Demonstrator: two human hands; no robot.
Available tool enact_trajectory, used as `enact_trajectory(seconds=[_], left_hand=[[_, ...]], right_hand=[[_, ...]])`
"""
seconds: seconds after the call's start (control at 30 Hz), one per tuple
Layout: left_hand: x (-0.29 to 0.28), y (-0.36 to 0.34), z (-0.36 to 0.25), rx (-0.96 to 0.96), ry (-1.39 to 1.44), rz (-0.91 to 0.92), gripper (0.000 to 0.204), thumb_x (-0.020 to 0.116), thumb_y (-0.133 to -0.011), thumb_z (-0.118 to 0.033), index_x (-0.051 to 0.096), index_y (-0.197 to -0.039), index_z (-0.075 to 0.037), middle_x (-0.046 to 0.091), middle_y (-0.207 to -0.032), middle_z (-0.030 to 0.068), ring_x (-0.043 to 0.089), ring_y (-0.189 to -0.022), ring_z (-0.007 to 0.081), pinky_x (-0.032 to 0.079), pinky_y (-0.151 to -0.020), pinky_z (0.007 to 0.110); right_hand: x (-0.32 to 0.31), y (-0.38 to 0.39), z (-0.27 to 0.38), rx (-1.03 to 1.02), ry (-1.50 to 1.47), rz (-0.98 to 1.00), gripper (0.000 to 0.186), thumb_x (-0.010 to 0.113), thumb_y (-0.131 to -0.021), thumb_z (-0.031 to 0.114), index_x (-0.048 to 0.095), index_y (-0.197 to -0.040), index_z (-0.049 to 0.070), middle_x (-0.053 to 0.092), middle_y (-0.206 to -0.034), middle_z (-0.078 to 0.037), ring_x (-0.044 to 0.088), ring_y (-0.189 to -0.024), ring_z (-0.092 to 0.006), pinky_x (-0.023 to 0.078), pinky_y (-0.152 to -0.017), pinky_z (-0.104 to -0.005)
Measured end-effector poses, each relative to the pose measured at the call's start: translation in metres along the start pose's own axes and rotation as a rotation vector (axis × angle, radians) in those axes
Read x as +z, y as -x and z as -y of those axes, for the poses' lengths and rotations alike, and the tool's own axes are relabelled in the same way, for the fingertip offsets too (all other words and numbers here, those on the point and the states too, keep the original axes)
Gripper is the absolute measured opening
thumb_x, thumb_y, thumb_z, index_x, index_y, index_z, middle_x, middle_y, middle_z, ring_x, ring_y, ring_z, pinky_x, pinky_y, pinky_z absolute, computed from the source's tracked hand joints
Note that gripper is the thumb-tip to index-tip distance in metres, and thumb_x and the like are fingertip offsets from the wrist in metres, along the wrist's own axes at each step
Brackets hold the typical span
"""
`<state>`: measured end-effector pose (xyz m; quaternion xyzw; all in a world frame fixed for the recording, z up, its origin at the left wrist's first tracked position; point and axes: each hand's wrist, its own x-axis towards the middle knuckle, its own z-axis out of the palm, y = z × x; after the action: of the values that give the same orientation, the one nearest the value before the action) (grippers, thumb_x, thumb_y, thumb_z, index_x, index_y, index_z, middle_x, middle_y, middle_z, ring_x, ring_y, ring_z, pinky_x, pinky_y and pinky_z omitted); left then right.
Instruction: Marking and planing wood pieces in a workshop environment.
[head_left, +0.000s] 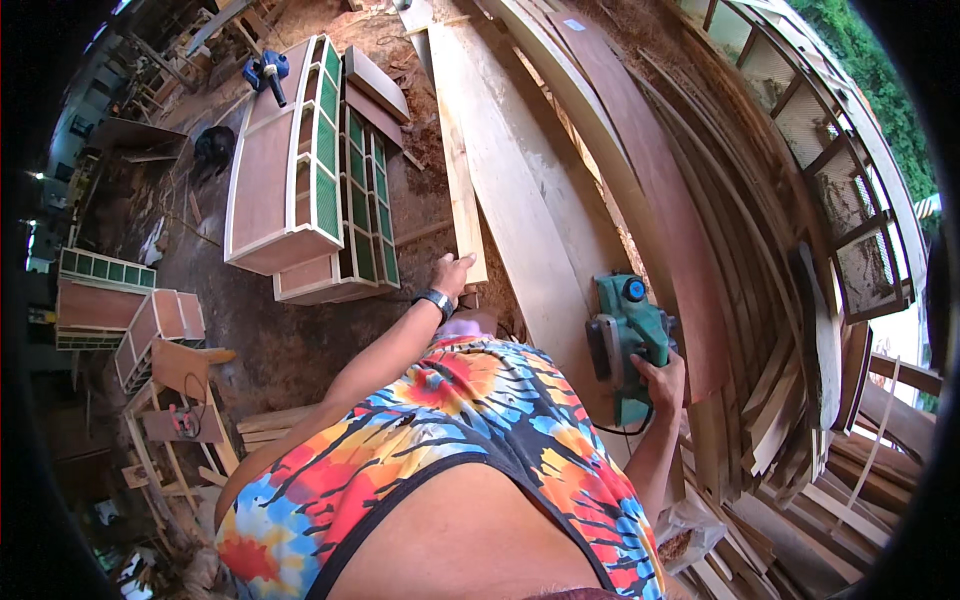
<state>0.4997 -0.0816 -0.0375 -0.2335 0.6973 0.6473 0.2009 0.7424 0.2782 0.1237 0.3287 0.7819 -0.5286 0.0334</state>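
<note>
My left hand (455, 276), with a dark watch on its wrist, is closed on the near end of a narrow pale wooden board (459, 165). This board stretches away from me along the left edge of wider planks. To the right, my right hand (662, 380) is wrapped round the handle of a green electric planer (628, 330) with a dark round knob. The planer is over the wide pale plank (530, 220); whether its sole touches the wood cannot be made out. A dark cord (620, 432) runs from its near end.
Long boards (680, 230) are stacked on my right, by a mesh-panelled frame (840, 160). Wooden cabinet frames with green panels (325, 130) stand on the left, a blue power tool (268, 75) on top. Another tool (185, 421) sits on a wooden stand. Shavings litter the floor.
</note>
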Motion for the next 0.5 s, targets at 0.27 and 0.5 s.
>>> enact_trajectory(seconds=[0.27, 0.5], left_hand=[[-0.002, 0.062, -0.137, 0.003, 0.335, 0.394, 0.021, 0.067, -0.092, -0.025, 0.067, -0.105, -0.008, 0.071, -0.096, 0.0066, 0.071, -0.081, 0.0208, 0.059, -0.062, 0.033], [-0.016, 0.102, -0.258, 0.409, 0.817, 0.827, 0.064, 0.069, -0.092, -0.043, 0.054, -0.132, 0.004, 0.066, -0.120, 0.0240, 0.072, -0.090, 0.0307, 0.061, -0.071, 0.037]], right_hand=[[0.001, 0.000, 0.011, 0.041, 0.029, -0.014, 0.031, 0.083, -0.074, 0.021, 0.070, -0.092, -0.002, 0.062, -0.067, -0.003, 0.054, -0.056, -0.0118, 0.044, -0.054, -0.0298], [0.002, 0.001, 0.014, 0.024, 0.043, -0.033, 0.031, 0.081, -0.075, 0.024, 0.070, -0.091, -0.001, 0.063, -0.069, -0.001, 0.055, -0.055, -0.0105, 0.043, -0.053, -0.0275]])
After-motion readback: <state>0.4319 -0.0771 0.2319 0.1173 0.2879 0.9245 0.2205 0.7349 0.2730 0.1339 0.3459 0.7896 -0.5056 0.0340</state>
